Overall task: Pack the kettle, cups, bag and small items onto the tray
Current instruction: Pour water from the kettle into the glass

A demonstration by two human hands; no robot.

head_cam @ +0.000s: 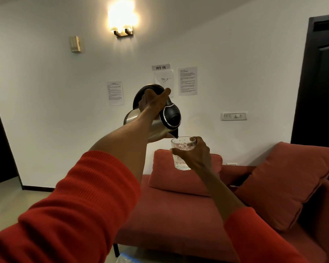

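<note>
Two hands were raised in front of the person, both occupied, with a red sofa (pixel 179 215) filling the frame from 4 to 6 o'clock and a white wall (pixel 46 92) behind. On the wall, a lit lamp (pixel 122 19) sat at 12 o'clock, with printed sheets (pixel 187 80) just above the kettle. Two red cushions (pixel 285 183) leaned on the sofa back, at 3 to 5 o'clock of the glass.

The kettle (pixel 160 128), steel with a black lid, was held in the air near frame centre and tipped toward 5 o'clock. The left hand (pixel 152 103) was curled fully round its handle. Its spout stood just over the rim of the glass cup (pixel 182 154), at 5 o'clock of the kettle body. The right hand (pixel 195 154) wrapped the cup from its 3 o'clock side, fingers closed round the wall (whether liquid was running could not be told).

No tray was in view, so packing appeared not yet begun for these two items.

Recommended procedure for the step in hand, judged as emptying the kettle into the cup:
1. Keep the spout centred above the rim.
2. Hold the cup upright and steady.
3. Increase tilt gradually to avoid splashing the sofa below.
4. Level the kettle before lowering either item.
</note>
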